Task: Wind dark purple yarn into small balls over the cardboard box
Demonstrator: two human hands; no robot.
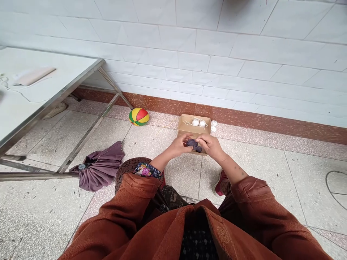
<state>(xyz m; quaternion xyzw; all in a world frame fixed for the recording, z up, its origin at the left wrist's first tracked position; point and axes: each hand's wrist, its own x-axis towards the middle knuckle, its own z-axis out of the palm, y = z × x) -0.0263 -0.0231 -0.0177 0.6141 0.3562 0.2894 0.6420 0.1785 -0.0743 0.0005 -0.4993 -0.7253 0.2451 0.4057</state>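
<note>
A small dark purple ball of yarn (191,143) is held between my two hands, over the near cardboard box (202,154). My left hand (177,146) has its fingers and thumb curled around the ball's left side. On the other side my right hand (213,145) is closed, with thumb and fingertips pinching at the yarn; whether it grips a loose strand cannot be made out. A second dark ball (198,149) shows just below, by the box. Behind, another open cardboard box (187,126) contains white balls of string (195,122) with a loose strand.
White balls (214,125) lie on the floor right of the boxes, near the tiled wall (217,65). A colourful ball (139,117), a purple folded umbrella (104,166), a brown patterned stool (127,168) and a metal-framed table (65,61) are leftward. A cable (329,180) lies right.
</note>
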